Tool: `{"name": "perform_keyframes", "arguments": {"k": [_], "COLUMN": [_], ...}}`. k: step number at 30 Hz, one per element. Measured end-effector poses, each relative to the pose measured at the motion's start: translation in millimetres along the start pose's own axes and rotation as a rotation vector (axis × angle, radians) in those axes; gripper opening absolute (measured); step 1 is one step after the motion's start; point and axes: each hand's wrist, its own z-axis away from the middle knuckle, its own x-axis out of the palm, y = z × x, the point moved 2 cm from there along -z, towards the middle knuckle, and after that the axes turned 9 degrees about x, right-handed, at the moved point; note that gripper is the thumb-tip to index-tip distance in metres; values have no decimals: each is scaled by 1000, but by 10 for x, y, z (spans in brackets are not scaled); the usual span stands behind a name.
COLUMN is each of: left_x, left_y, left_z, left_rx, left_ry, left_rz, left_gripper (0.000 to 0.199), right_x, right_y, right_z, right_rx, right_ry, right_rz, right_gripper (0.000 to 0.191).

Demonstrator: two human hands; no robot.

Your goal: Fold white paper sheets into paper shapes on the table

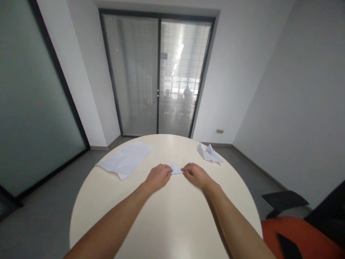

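Near the middle of the round tabletop (167, 223), a little past the centre on the far side, a small folded paper (176, 169) is held down between two hands. The paper is white and lies flat, and its long side is stretched from left to right, so one end is pointed at each hand. The left hand (159, 175) is placed at the left end, and its fingertips are curled down and pressed on that end of the paper. The right hand (195, 173) is placed at the right end, and its fingertips are bent and pressed on the other end in the same way. Both grips are closed down on the paper, but how much of the paper is tucked under the fingers cannot be told, because it is hidden by them. Only the middle part of the paper is seen in the gap between the hands. Neither hand is nearer than the other; the paper is shared evenly, and both arms are stretched out about the same way from the near edge. Well off to the left, a flat sheet of paper (126, 159) is spread on the tabletop, apart from the hands. Off to the right, near the far rim, a folded paper shape (208, 153) is laid, also untouched. Beyond the tabletop a glass door with blinds (157, 72) is seen.
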Motion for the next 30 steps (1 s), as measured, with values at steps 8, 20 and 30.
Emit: {"name": "perform_keyframes", "arguments": {"k": [8,20,30], "left_x": [43,-20,-80], "left_y": [-85,-138,-129], "left_z": [5,19,-3], "left_rx": [-41,-202,-375], "left_ry": [83,133,30], "left_rz": [74,8,-14], "left_gripper": [20,18,21], "right_x": [-25,-17,-27], "right_y": [26,178,194], "right_z": [-5,-2,-12], "right_rx": [37,117,164], "right_ry": [17,56,102], "right_rz": [-53,-177,-148], "right_gripper": [23,28,27]}}
